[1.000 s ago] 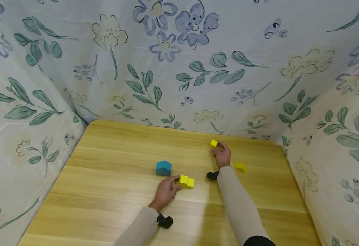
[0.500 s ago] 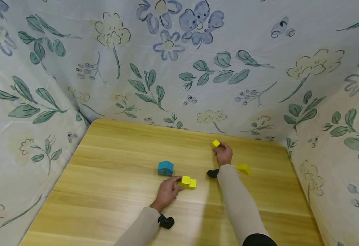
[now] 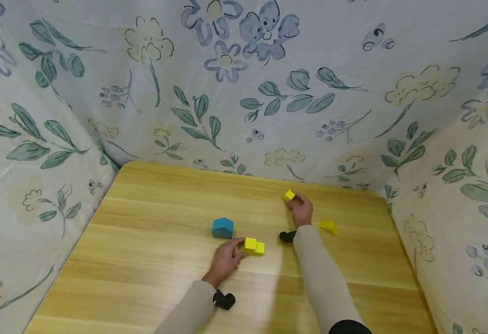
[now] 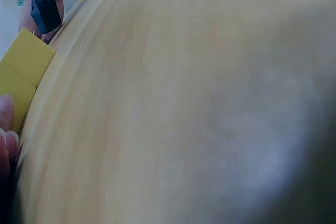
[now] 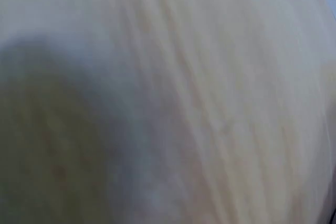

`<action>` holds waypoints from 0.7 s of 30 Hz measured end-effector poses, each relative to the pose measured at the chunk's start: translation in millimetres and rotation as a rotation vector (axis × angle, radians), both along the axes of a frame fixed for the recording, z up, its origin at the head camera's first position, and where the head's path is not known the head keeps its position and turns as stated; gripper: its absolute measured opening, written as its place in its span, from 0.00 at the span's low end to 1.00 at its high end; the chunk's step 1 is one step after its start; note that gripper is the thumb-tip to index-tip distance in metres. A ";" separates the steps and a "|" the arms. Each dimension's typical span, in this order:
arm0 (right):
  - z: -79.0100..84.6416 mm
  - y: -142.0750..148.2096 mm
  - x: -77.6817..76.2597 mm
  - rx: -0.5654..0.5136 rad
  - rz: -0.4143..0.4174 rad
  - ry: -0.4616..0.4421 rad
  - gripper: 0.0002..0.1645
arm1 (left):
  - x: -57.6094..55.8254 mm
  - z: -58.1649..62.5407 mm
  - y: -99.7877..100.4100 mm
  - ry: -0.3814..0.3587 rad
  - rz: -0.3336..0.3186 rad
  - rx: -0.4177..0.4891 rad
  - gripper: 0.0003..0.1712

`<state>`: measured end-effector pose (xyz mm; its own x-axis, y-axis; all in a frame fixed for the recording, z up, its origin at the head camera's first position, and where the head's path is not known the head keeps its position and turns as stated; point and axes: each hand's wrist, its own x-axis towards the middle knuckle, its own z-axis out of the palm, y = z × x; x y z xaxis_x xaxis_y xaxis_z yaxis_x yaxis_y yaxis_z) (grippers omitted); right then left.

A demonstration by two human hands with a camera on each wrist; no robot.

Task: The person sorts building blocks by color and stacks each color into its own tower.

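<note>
Two yellow blocks stand side by side mid-table in the head view, the left yellow block (image 3: 250, 245) showing higher than the right one (image 3: 260, 249). My left hand (image 3: 225, 260) has thumb and index finger about the left block's near side. In the left wrist view, fingertips (image 4: 5, 114) touch that yellow face. Farther back, my right hand (image 3: 302, 211) pinches another yellow block (image 3: 289, 195) close to the table's far edge. A blue house-shaped stack (image 3: 222, 228) with a pointed top stands beyond the left hand. The right wrist view shows neither hand nor block clearly.
Right of the right forearm lies a yellow wedge-like block (image 3: 328, 227). The wooden table (image 3: 152, 241) ends at a flower-patterned cloth (image 3: 227, 116) behind and at both sides. Black wrist devices (image 3: 225, 300) are strapped to both wrists.
The block in my right hand has turned slightly. The left hand keeps its place at the two yellow blocks, and the head view has shifted a little sideways and back.
</note>
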<state>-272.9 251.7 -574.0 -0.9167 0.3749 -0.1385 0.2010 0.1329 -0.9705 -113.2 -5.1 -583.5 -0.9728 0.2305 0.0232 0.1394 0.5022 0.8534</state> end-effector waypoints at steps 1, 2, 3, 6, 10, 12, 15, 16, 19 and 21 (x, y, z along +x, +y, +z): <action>-0.3 -0.5 1.8 0.004 0.008 0.006 0.26 | 0.1 -0.4 -0.2 0.004 0.000 0.003 0.25; -0.6 -0.9 3.7 0.003 0.015 0.007 0.26 | 0.0 -0.9 -0.4 0.004 0.000 0.006 0.25; -1.1 -1.0 6.0 0.006 0.022 0.004 0.27 | 0.0 -1.4 -0.5 0.007 -0.001 0.007 0.25; -1.1 -1.8 15.1 0.036 0.054 -0.017 0.28 | 0.1 -2.5 -0.9 0.014 -0.004 0.005 0.25; 0.5 -2.0 32.7 0.032 0.088 -0.049 0.27 | 2.7 -1.9 -0.4 0.022 -0.008 0.012 0.25; 2.6 -2.9 42.2 0.018 0.100 -0.057 0.26 | 3.8 -0.3 -0.2 0.028 -0.007 0.019 0.24; 6.1 -5.3 56.7 0.021 0.113 -0.071 0.25 | 4.8 1.1 0.1 0.033 -0.009 0.022 0.24; 7.0 -6.2 61.1 0.022 0.117 -0.074 0.24 | 4.9 1.3 0.2 0.033 -0.009 0.021 0.25; 9.6 -9.7 72.9 0.011 0.134 -0.074 0.24 | 4.3 1.4 0.8 0.036 -0.007 0.015 0.25; 10.8 -12.3 79.7 -0.004 0.149 -0.067 0.24 | 3.5 1.6 1.4 0.033 0.000 0.017 0.25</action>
<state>-193.1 239.3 -563.2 -0.9507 0.2350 -0.2022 0.2435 0.1623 -0.9562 -109.7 -3.7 -582.0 -0.9715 0.2297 0.0592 0.1676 0.4881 0.8566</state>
